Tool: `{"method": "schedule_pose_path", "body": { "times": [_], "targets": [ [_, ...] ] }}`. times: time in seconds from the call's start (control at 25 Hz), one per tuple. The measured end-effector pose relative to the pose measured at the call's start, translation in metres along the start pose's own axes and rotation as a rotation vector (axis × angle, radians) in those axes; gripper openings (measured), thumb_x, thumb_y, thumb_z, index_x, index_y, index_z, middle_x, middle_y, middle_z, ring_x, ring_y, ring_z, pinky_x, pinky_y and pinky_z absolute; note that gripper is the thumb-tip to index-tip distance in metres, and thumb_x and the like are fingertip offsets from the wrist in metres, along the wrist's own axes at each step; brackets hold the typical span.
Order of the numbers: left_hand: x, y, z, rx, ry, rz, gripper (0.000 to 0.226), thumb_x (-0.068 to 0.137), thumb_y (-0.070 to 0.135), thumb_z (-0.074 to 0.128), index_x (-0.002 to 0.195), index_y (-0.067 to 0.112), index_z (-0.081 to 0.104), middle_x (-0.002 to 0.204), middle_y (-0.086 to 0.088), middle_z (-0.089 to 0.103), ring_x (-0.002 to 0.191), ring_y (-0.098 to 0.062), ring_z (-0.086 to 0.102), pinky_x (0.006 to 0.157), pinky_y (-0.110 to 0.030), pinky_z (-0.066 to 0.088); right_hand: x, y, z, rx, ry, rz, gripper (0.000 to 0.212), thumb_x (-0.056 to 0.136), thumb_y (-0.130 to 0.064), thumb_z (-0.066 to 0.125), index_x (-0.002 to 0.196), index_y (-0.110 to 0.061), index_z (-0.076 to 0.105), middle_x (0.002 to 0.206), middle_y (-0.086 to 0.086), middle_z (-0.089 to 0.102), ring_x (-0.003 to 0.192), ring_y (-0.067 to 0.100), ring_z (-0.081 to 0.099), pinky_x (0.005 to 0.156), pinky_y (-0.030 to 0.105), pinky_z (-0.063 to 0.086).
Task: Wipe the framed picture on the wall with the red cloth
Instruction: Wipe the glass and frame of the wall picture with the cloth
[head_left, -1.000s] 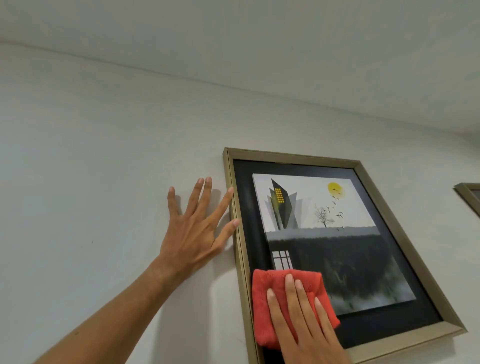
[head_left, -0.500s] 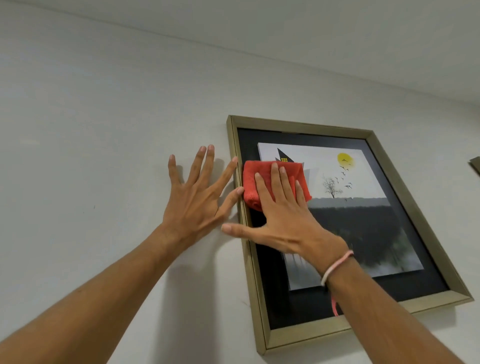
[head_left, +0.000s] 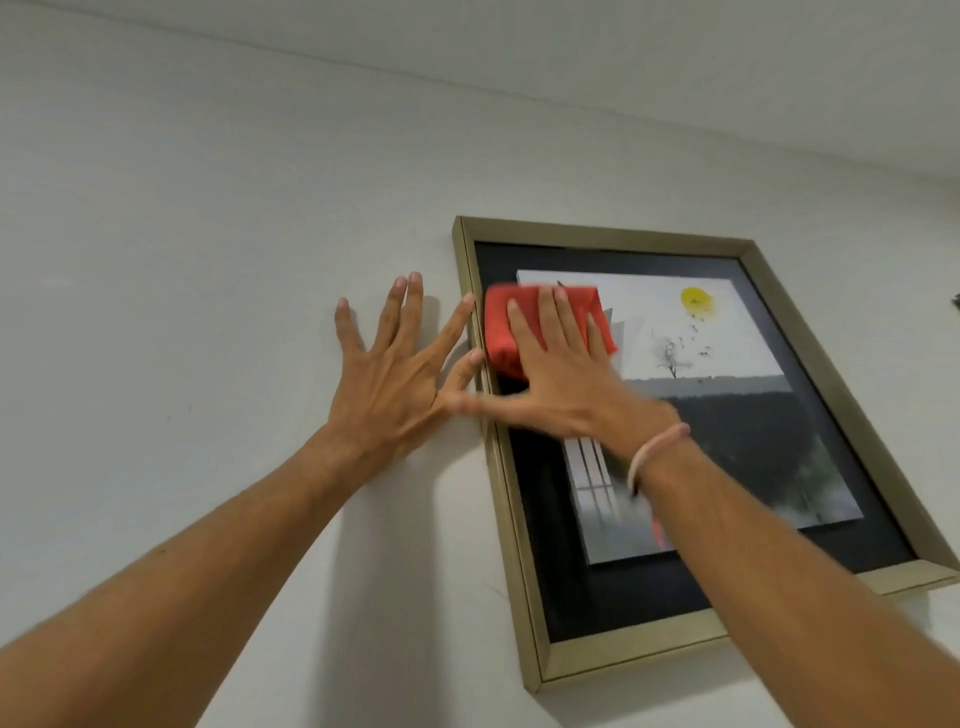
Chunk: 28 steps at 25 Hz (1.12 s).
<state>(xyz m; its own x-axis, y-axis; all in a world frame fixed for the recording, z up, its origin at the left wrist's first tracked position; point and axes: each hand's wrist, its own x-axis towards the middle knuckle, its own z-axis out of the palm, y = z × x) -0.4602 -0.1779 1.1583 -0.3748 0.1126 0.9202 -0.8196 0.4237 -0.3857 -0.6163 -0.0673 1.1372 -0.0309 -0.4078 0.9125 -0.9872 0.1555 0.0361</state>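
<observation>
The left hand (head_left: 387, 382) is laid flat on the wall (head_left: 182, 260), fingers spread wide and holding nothing, its fingertips just beside the left edge of the framed picture (head_left: 524, 571). The red cloth (head_left: 519, 325) is pressed against the glazing near the picture's upper left corner, under the flat right hand (head_left: 558, 382); it is pinned by an open palm, not pinched. The cloth is judged soft, light and folded thick, best held by palm pressure. The frame looks stiff and hung, possibly loose; the blur leaves its contact unclear.
</observation>
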Motion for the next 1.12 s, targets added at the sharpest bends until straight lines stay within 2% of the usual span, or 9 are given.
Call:
{"method": "schedule_pose_path", "body": {
  "times": [0.12, 0.36, 0.52, 0.64, 0.8, 0.88, 1.0, 1.04, 1.12],
  "targets": [
    [0.0, 0.0, 0.002, -0.004, 0.037, 0.0, 0.084, 0.084, 0.074, -0.015, 0.161, 0.039, -0.013, 0.173, -0.015, -0.019, 0.161, -0.031, -0.016, 0.121, -0.074, -0.005, 0.002, 0.001, -0.008, 0.016, -0.023, -0.006, 0.135, 0.063, -0.101, 0.035, 0.159, -0.022, -0.019, 0.164, 0.011, -0.034, 0.151, 0.026, -0.034, 0.124, 0.053, -0.017],
    [-0.001, 0.004, 0.003, -0.039, 0.073, -0.02, 0.076, 0.091, 0.068, -0.007, 0.161, 0.041, -0.01, 0.174, -0.012, -0.015, 0.161, -0.029, -0.013, 0.123, -0.074, -0.004, -0.147, 0.002, 0.066, 0.044, 0.013, -0.049, 0.143, 0.047, -0.111, 0.028, 0.152, -0.034, -0.032, 0.161, -0.005, -0.043, 0.149, 0.012, -0.038, 0.123, 0.051, -0.013],
    [-0.002, 0.004, 0.002, -0.022, 0.075, -0.025, 0.078, 0.089, 0.069, -0.01, 0.161, 0.04, -0.012, 0.174, -0.013, -0.016, 0.161, -0.03, -0.014, 0.123, -0.074, -0.005, -0.091, 0.005, 0.045, 0.023, 0.003, -0.016, 0.142, 0.048, -0.11, 0.025, 0.147, -0.033, -0.04, 0.154, -0.002, -0.053, 0.143, 0.017, -0.048, 0.124, 0.053, -0.018],
    [-0.005, 0.003, 0.002, 0.02, 0.061, -0.003, 0.086, 0.083, 0.074, -0.018, 0.161, 0.038, -0.014, 0.173, -0.016, -0.018, 0.161, -0.032, -0.015, 0.122, -0.076, -0.005, -0.021, -0.003, -0.002, 0.002, -0.022, 0.022, 0.138, 0.062, -0.101, 0.035, 0.156, -0.022, -0.027, 0.161, 0.01, -0.041, 0.149, 0.025, -0.039, 0.125, 0.057, -0.014],
    [-0.006, 0.005, 0.003, 0.006, 0.076, -0.009, 0.079, 0.09, 0.07, -0.01, 0.162, 0.038, -0.01, 0.174, -0.015, -0.012, 0.162, -0.031, -0.011, 0.121, -0.077, -0.001, -0.073, -0.003, 0.025, 0.036, -0.006, -0.021, 0.143, 0.053, -0.108, 0.028, 0.156, -0.025, -0.025, 0.162, 0.007, -0.04, 0.149, 0.022, -0.038, 0.126, 0.051, -0.014],
    [-0.007, 0.006, 0.004, -0.011, 0.087, -0.012, 0.076, 0.092, 0.07, -0.004, 0.162, 0.039, -0.008, 0.175, -0.015, -0.009, 0.162, -0.031, -0.009, 0.121, -0.077, -0.001, -0.146, -0.003, 0.059, 0.024, 0.01, -0.055, 0.147, 0.051, -0.108, 0.037, 0.16, -0.023, -0.012, 0.168, 0.013, -0.025, 0.157, 0.03, -0.019, 0.129, 0.048, -0.007],
    [-0.009, 0.007, 0.004, -0.003, 0.087, -0.01, 0.079, 0.09, 0.072, -0.006, 0.162, 0.039, -0.009, 0.175, -0.014, -0.011, 0.162, -0.032, -0.01, 0.121, -0.077, -0.001, -0.198, 0.004, 0.085, -0.146, 0.006, -0.067, 0.138, 0.052, -0.094, 0.066, 0.154, -0.009, 0.032, 0.162, 0.029, 0.023, 0.145, 0.043, 0.039, 0.118, 0.049, 0.015],
    [-0.01, 0.008, 0.003, -0.002, 0.085, -0.01, 0.08, 0.089, 0.072, -0.007, 0.162, 0.039, -0.01, 0.175, -0.013, -0.012, 0.162, -0.032, -0.011, 0.121, -0.077, -0.002, -0.194, 0.002, 0.082, -0.135, -0.024, -0.059, 0.139, 0.054, -0.1, 0.055, 0.158, -0.01, 0.027, 0.164, 0.028, 0.019, 0.149, 0.044, 0.03, 0.12, 0.051, 0.014],
    [-0.012, 0.008, 0.002, -0.001, 0.079, -0.012, 0.081, 0.088, 0.073, -0.007, 0.162, 0.039, -0.01, 0.174, -0.013, -0.013, 0.162, -0.031, -0.012, 0.121, -0.077, -0.002, -0.16, -0.003, 0.061, -0.011, -0.016, -0.03, 0.141, 0.055, -0.107, 0.03, 0.16, -0.023, -0.013, 0.168, 0.014, -0.024, 0.155, 0.033, -0.018, 0.129, 0.052, -0.004]
  ]
}}
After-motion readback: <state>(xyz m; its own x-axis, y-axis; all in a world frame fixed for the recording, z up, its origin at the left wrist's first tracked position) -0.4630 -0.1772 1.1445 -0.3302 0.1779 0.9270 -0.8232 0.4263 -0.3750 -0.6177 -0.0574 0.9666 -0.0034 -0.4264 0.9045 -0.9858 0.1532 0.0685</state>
